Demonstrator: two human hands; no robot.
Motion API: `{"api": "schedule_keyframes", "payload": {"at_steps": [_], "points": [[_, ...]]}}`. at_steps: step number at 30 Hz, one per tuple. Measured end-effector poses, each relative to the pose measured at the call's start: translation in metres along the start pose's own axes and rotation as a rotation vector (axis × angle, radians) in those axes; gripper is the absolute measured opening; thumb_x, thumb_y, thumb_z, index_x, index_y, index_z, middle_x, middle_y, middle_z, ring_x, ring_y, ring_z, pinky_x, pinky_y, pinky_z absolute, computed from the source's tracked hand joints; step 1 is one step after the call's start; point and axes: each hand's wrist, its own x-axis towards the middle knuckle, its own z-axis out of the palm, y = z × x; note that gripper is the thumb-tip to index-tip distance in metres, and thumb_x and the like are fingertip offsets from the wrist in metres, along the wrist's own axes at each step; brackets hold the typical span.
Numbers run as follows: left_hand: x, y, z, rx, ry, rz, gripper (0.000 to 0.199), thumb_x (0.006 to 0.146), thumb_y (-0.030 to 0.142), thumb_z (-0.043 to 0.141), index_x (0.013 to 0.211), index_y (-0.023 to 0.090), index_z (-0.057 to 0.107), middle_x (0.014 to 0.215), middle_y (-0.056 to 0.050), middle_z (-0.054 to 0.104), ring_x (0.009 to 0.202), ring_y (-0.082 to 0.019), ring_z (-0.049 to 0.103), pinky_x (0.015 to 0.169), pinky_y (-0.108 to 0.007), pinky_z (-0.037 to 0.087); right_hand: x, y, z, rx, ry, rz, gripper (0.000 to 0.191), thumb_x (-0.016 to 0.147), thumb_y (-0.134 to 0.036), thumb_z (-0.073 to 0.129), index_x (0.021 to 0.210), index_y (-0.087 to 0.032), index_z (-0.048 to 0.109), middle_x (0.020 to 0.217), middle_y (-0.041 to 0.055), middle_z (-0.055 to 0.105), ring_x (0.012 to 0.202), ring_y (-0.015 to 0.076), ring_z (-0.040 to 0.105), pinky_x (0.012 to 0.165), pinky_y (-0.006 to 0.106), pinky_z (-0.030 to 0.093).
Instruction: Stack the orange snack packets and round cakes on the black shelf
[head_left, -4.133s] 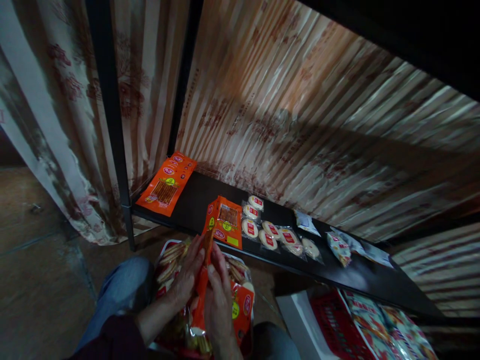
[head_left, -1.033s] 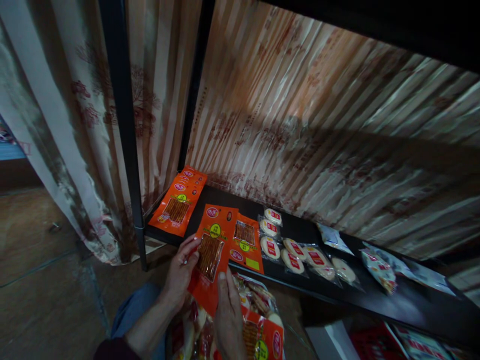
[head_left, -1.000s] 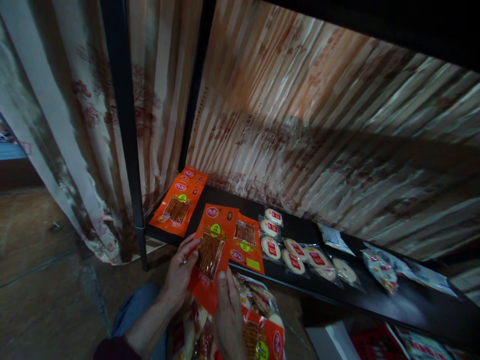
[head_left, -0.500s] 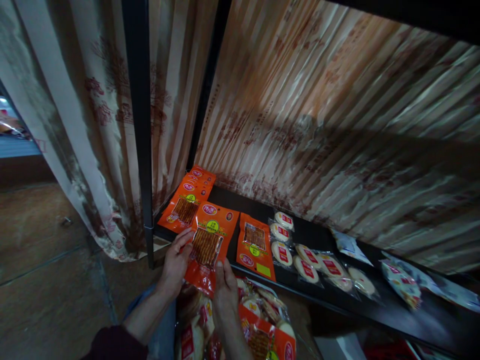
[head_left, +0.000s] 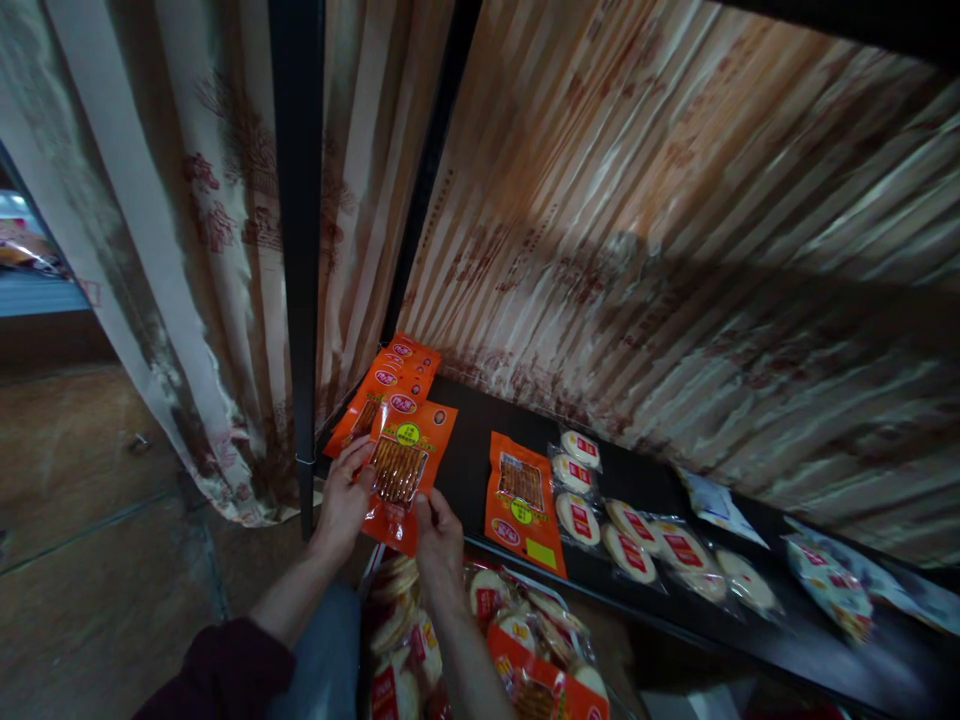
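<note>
An orange snack packet (head_left: 401,465) with a clear window showing brown strips is gripped at both lower sides. My left hand (head_left: 346,503) pinches its left edge, and my right hand (head_left: 441,540) closes on its lower right edge. The packet is tilted over the front left end of the black shelf (head_left: 469,425), partly overlapping a row of similar orange packets (head_left: 405,362) behind it. To the right, another orange packet (head_left: 525,505) lies on the shelf with its logo end toward me.
Round, pale packaged cakes (head_left: 577,518) lie along the shelf, then white bags (head_left: 829,585) farther right. Below my hands a bin (head_left: 367,575) holds more cakes and an orange packet (head_left: 540,680). A black post (head_left: 300,300) stands at left; patterned curtains (head_left: 637,250) hang behind.
Both hands have carried the packet leftward, over the packets at the shelf's left end. More bare shelf shows between it and the packet on the right. The view has shifted slightly.
</note>
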Motion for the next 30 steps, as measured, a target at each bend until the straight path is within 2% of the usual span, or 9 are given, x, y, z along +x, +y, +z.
{"api": "schedule_keyframes", "payload": {"at_steps": [6,10,17,21,26,30], "points": [[0.019,-0.008,-0.002,0.135,0.01,0.069,0.032,0.073,0.017,0.052,0.1,0.02,0.068,0.125,-0.007,0.058,0.119,-0.022,0.049,0.108,-0.04,0.032,0.02,0.001,0.008,-0.099,0.045,-0.048,0.028,0.077,-0.039,0.051,0.085,-0.017,0.068,0.083,0.0024,0.071,0.081,0.0192,0.063,0.078,0.029,0.047],[0.029,-0.01,-0.004,0.201,0.021,0.096,0.032,0.073,0.017,0.051,0.099,0.021,0.068,0.122,-0.006,0.06,0.117,-0.021,0.052,0.108,-0.04,0.032,0.03,0.003,0.013,-0.153,0.027,-0.062,0.027,0.078,-0.036,0.049,0.085,-0.018,0.068,0.081,0.0009,0.071,0.079,0.018,0.062,0.076,0.028,0.047],[0.045,-0.01,-0.005,0.284,0.036,0.108,0.032,0.074,0.018,0.05,0.099,0.019,0.069,0.122,-0.007,0.06,0.117,-0.022,0.051,0.107,-0.039,0.034,0.043,0.002,0.022,-0.235,0.054,-0.074,0.026,0.076,-0.035,0.049,0.082,-0.017,0.067,0.076,0.0008,0.07,0.071,0.0169,0.061,0.07,0.026,0.047],[0.052,-0.01,-0.003,0.347,0.034,0.116,0.033,0.074,0.018,0.048,0.1,0.017,0.069,0.123,-0.009,0.059,0.116,-0.024,0.051,0.107,-0.04,0.033,0.049,0.001,0.025,-0.294,0.067,-0.104,0.027,0.077,-0.033,0.047,0.083,-0.018,0.067,0.078,0.0018,0.071,0.072,0.0172,0.062,0.071,0.027,0.047],[0.063,-0.01,-0.002,0.427,0.052,0.179,0.034,0.073,0.018,0.047,0.099,0.02,0.069,0.118,-0.005,0.062,0.115,-0.023,0.052,0.107,-0.039,0.033,0.057,0.006,0.028,-0.377,0.056,-0.135,0.027,0.078,-0.032,0.047,0.088,-0.019,0.068,0.081,0.0024,0.071,0.075,0.0176,0.064,0.073,0.027,0.047],[0.067,-0.008,-0.003,0.522,0.071,0.223,0.035,0.072,0.017,0.046,0.098,0.021,0.069,0.116,-0.006,0.063,0.114,-0.025,0.052,0.106,-0.041,0.034,0.061,0.008,0.03,-0.427,0.059,-0.149,0.027,0.078,-0.032,0.048,0.09,-0.019,0.068,0.082,0.0039,0.071,0.075,0.0178,0.064,0.073,0.027,0.047]]}}
